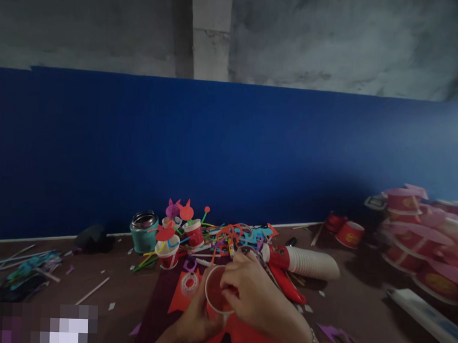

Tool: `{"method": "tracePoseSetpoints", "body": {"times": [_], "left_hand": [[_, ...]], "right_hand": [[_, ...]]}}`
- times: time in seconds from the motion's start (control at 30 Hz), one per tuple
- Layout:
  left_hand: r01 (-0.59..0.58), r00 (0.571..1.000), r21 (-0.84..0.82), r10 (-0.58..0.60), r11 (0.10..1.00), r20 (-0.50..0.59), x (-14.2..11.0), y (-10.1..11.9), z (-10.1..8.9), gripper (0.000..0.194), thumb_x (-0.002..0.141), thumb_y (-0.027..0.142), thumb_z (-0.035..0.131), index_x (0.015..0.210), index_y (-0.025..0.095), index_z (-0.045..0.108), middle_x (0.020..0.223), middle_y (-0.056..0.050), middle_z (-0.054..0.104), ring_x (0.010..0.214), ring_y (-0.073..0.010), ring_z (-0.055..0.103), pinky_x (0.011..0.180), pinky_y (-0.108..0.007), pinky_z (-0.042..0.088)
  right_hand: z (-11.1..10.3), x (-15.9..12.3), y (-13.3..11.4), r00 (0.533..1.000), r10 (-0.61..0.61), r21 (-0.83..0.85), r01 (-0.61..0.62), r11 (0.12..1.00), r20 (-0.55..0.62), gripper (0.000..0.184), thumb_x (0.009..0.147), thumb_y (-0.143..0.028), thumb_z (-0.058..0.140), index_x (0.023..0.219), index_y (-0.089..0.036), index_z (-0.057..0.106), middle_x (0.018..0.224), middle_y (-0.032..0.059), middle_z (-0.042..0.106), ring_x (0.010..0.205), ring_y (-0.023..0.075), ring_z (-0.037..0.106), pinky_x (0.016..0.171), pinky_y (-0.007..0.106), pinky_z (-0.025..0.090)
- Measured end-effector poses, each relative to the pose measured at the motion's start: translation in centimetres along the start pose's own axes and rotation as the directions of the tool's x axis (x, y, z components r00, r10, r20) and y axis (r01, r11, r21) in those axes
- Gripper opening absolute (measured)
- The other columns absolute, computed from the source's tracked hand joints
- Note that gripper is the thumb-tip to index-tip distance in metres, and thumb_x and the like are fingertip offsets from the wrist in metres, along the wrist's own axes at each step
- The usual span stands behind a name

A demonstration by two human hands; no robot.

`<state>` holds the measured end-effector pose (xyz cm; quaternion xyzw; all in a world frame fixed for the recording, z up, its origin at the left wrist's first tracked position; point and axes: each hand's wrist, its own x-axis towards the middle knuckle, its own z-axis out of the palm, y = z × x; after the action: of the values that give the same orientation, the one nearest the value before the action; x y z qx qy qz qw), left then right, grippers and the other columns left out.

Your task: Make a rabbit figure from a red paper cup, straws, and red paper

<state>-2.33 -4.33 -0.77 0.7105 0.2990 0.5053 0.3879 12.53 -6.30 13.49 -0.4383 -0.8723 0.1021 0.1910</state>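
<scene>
In the head view a paper cup [218,291] is tilted so that its mouth faces me, its inside reddish. My left hand [199,315] is wrapped round the cup's left side and base. Over the right of the rim lies my right hand [247,282], its fingers curled together at the cup's opening. Whatever those fingertips may pinch is hidden. Beneath the hands spreads red paper [245,337]. A roll of clear tape [189,284] lies on an orange-red sheet just left of the cup.
Decorated cups [167,252] with straws and paper shapes stand behind, beside a teal thermos jar [144,232]. Coloured scraps and straws [245,234] are heaped at the middle. A stack of paper cups [304,261] lies at right. Red cup pieces [417,248] pile at far right.
</scene>
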Motion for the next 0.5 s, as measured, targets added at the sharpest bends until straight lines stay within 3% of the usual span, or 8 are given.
{"method": "tracePoseSetpoints", "body": {"times": [0.1,0.23,0.3,0.4,0.5], "left_hand": [[0.024,0.999,0.005,-0.024,1.000,0.021,0.3,0.9,0.1,0.055,0.071,0.017,0.063,0.124,0.020,0.049,0.119,-0.011,0.058,0.112,-0.0281,0.055,0.096,-0.042,0.046],[0.150,0.977,-0.011,-0.146,0.989,0.156,0.5,1.8,0.2,0.042,0.066,0.013,0.066,0.107,0.019,0.061,0.098,-0.008,0.066,0.099,-0.0276,0.061,0.084,-0.038,0.053],[0.174,0.972,-0.013,-0.170,0.985,0.164,0.5,1.9,0.3,0.034,0.065,0.011,0.065,0.099,0.018,0.063,0.090,-0.006,0.067,0.093,-0.0263,0.063,0.080,-0.036,0.054],[0.123,0.989,-0.018,-0.121,0.992,0.087,0.6,1.7,0.4,0.033,0.065,0.009,0.065,0.096,0.018,0.062,0.092,-0.006,0.067,0.090,-0.0240,0.063,0.080,-0.035,0.053],[0.057,0.995,-0.055,-0.061,0.997,-0.075,1.0,1.3,0.5,0.045,0.066,0.013,0.068,0.108,0.021,0.055,0.104,-0.007,0.065,0.097,-0.0237,0.061,0.085,-0.035,0.051]], "right_hand": [[0.5,0.2,-0.1,1.000,-0.024,-0.007,0.024,1.000,-0.012,0.019,0.069,-0.006,0.057,0.063,-0.023,0.063,0.070,-0.0002,0.068,0.083,0.0231,0.055,0.078,0.039,0.036],[1.0,0.4,-0.4,0.998,-0.068,0.035,0.069,0.997,-0.016,0.022,0.069,-0.006,0.057,0.063,-0.026,0.064,0.070,-0.0004,0.070,0.082,0.0243,0.055,0.079,0.040,0.038],[1.2,0.5,-0.4,0.998,-0.057,0.035,0.057,0.998,-0.020,0.022,0.069,-0.006,0.057,0.060,-0.025,0.063,0.069,-0.0001,0.069,0.082,0.0246,0.055,0.080,0.041,0.038],[1.1,0.6,-0.4,0.999,-0.031,0.027,0.032,0.999,-0.033,0.021,0.069,-0.006,0.058,0.061,-0.024,0.062,0.070,0.0014,0.068,0.082,0.0248,0.056,0.079,0.042,0.040],[0.6,0.6,-0.3,0.990,-0.026,0.101,0.040,0.994,-0.141,0.020,0.072,-0.006,0.058,0.072,-0.025,0.063,0.081,0.0001,0.068,0.087,0.0219,0.056,0.081,0.038,0.040]]}}
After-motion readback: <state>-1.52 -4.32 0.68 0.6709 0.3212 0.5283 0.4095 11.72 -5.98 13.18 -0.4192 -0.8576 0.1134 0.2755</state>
